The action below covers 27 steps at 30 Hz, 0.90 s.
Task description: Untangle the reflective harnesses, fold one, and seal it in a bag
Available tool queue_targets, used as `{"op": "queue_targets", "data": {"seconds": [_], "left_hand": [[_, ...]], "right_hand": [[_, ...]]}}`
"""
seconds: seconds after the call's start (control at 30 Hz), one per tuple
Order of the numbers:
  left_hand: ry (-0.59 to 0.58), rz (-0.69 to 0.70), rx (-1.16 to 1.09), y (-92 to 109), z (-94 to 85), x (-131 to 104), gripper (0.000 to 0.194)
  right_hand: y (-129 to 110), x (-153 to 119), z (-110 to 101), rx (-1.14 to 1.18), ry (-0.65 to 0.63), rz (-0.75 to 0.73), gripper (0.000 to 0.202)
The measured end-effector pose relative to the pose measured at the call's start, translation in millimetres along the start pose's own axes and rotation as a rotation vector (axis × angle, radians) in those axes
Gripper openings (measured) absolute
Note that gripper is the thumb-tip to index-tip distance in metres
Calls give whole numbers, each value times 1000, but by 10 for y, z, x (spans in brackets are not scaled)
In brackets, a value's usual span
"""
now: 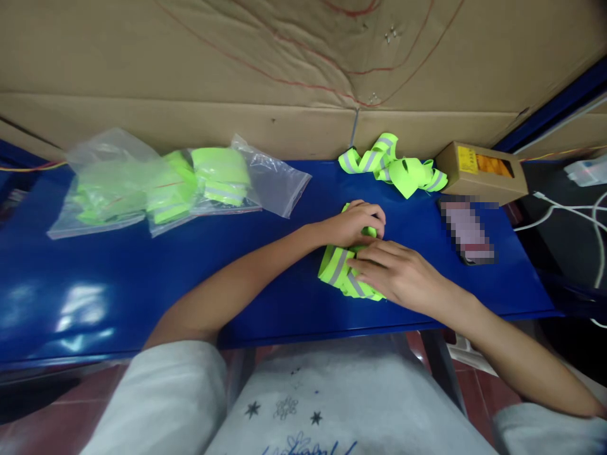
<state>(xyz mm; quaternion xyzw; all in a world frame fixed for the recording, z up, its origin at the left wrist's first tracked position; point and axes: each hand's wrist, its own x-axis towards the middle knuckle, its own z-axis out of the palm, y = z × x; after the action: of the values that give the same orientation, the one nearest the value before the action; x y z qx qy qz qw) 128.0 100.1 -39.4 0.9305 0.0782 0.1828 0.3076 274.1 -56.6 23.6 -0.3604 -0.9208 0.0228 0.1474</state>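
Note:
A folded bundle of neon yellow-green reflective strap (337, 265) with grey stripes lies on the blue table, under and between my two hands. My left hand (356, 224) is curled over the far part of the strap, its fingers bent around the fabric. My right hand (396, 268) presses on the near part from the right, thumb and fingers closed on the fabric. The hands almost touch, and they hide the middle of the bundle. Beyond them, a loose tangle of the same reflective strap (410, 175) rests near the back of the table.
Clear zip bags (114, 183) holding more yellow-green strap lie at the back left. An open-sided cardboard box (458, 170) with orange contents stands at the back right, a phone (469, 234) before it. White cables (569, 208) run at the far right. Cardboard (213, 69) walls the back.

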Motion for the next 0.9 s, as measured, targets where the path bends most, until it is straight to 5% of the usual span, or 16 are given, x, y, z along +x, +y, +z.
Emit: {"op": "queue_targets", "data": {"seconds": [0.13,0.47,0.7,0.9], "left_hand": [[32,4,44,17,31,5,27],[125,-140,93,21,34,1,24],[173,-238,163,17,67,44,23],[162,-237,201,15,65,43,21]], "right_hand": [[-216,-83,40,-191,-96,72,72],[-187,-136,245,-366,-19,66,51],[15,-113,351,-395,205,38,40],[48,-12,254,-481,52,9,46]]}}
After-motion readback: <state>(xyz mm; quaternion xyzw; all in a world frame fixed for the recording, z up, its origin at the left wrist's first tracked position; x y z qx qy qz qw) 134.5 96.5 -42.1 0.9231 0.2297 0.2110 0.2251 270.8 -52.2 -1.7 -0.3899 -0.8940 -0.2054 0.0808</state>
